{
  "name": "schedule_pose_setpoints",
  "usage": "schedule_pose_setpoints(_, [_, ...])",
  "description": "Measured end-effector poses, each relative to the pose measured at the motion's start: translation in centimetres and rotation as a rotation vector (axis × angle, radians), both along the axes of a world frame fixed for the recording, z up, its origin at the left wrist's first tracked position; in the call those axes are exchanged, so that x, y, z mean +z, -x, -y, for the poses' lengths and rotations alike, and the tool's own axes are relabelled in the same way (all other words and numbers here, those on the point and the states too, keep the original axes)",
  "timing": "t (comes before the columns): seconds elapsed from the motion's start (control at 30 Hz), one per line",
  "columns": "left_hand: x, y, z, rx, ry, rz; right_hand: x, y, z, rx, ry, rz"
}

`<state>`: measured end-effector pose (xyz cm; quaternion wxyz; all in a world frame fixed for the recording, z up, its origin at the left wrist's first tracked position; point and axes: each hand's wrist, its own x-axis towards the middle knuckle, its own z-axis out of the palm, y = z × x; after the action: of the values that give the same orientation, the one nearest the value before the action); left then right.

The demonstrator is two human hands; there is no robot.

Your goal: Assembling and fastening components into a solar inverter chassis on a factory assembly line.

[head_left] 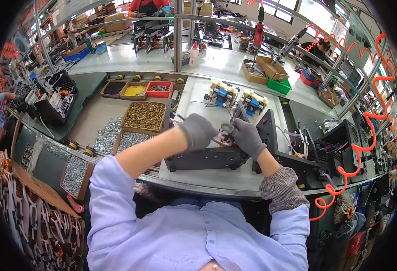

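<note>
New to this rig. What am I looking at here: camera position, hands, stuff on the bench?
There is no machine here: a person wears a wide fisheye camera on the head, looking down at their own two hands, so straight edges bend near the rim. Both hands wear grey gloves. The left hand and right hand meet over a small copper-coloured wound part, which sits on a black metal housing. What the fingers grip is too small to tell. To the left lie a cardboard tray of brass-coloured screws and loose silver screws. Behind stand two cream and blue transformer-like blocks. Other people work at neighbouring benches.
</note>
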<state>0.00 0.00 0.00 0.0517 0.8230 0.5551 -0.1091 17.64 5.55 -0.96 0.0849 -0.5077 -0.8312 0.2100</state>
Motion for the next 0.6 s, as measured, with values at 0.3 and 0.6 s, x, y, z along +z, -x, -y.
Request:
schedule_pose_setpoints(0.3, [1.7, -5.8, -3.5, -0.3, -0.96, -0.387, -3.8, -0.8, -2.2, -0.1, 0.161, -1.262])
schedule_pose_setpoints(0.6, [1.2, -4.9, 0.5, -0.47, -0.789, 0.609, -2.3, -14.5, 3.1, -0.26, -0.863, -0.809])
